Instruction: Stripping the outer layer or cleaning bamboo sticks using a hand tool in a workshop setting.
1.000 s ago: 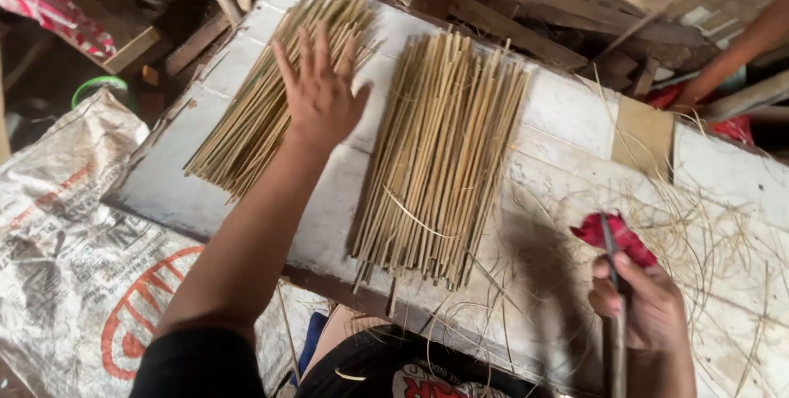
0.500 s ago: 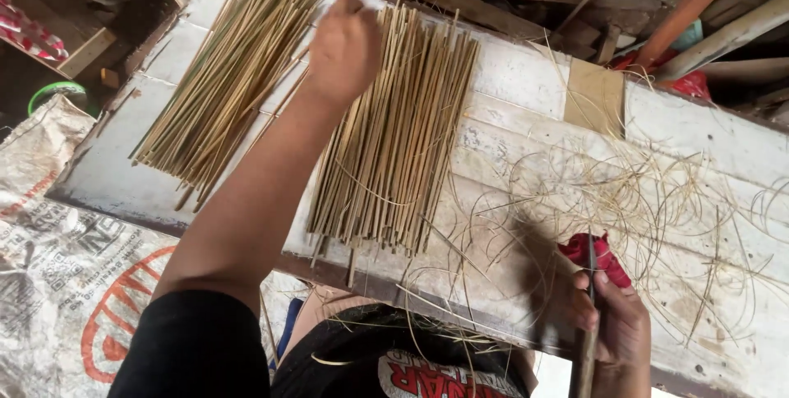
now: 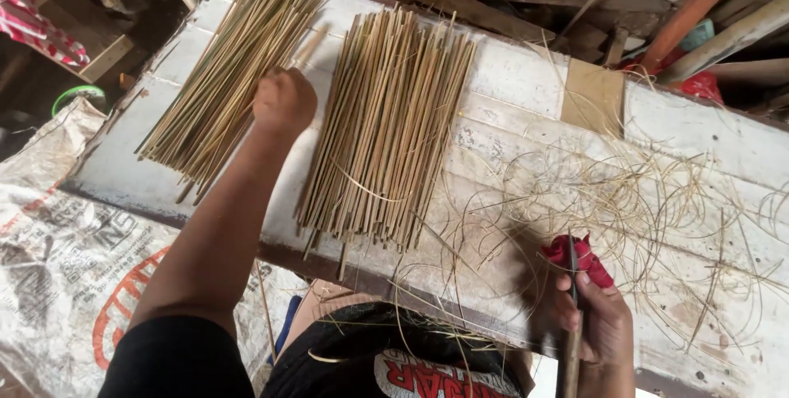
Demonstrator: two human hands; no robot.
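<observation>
A stick is pinched from the left bundle (image 3: pixel 234 77) by the closed left hand (image 3: pixel 283 102), the second bundle (image 3: pixel 386 127) lying at its 3 o'clock; the blade (image 3: pixel 570 316) clamped in the right hand (image 3: pixel 604 324) could be snagged by curled shavings (image 3: pixel 649 192).

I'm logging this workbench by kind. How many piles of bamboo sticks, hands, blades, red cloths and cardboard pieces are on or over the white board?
Piles of bamboo sticks: 2, the left pile and the right pile
Hands: 2, the left hand and the right hand
Blades: 1, the blade
Red cloths: 1, the red cloth
Cardboard pieces: 1, the cardboard piece
Total: 7
</observation>
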